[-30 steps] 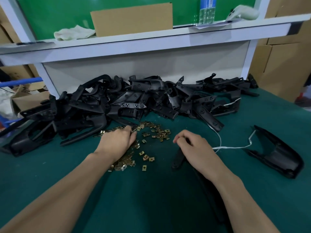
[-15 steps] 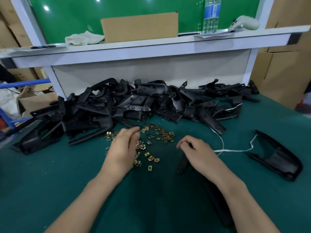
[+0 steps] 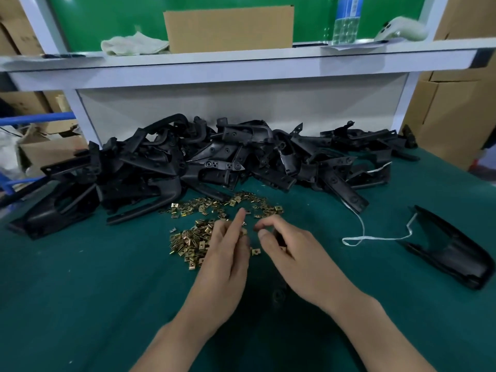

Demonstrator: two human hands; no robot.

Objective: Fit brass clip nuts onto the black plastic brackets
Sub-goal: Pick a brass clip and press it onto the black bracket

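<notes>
Loose brass clip nuts (image 3: 192, 241) lie scattered on the green mat, with more of them (image 3: 243, 201) nearer the big pile of black plastic brackets (image 3: 214, 162). My left hand (image 3: 225, 256) hovers at the right edge of the nuts and pinches one brass clip nut (image 3: 243, 232) between thumb and fingers, index finger raised. My right hand (image 3: 292, 256) curls round a black bracket (image 3: 279, 294) that lies under it on the mat; most of that bracket is hidden by the hand. The two hands' fingertips nearly meet.
A separate black bracket (image 3: 453, 251) lies at the right with a white string (image 3: 375, 238) trailing from it. Behind the pile rises a white shelf (image 3: 241, 68) bearing a cardboard box (image 3: 228, 28), a cloth, and a bottle. Cardboard boxes stand on both sides.
My left hand has left the heap of nuts and moved right to meet my right hand, now with a nut pinched in it. The right hand has stayed on its bracket.
</notes>
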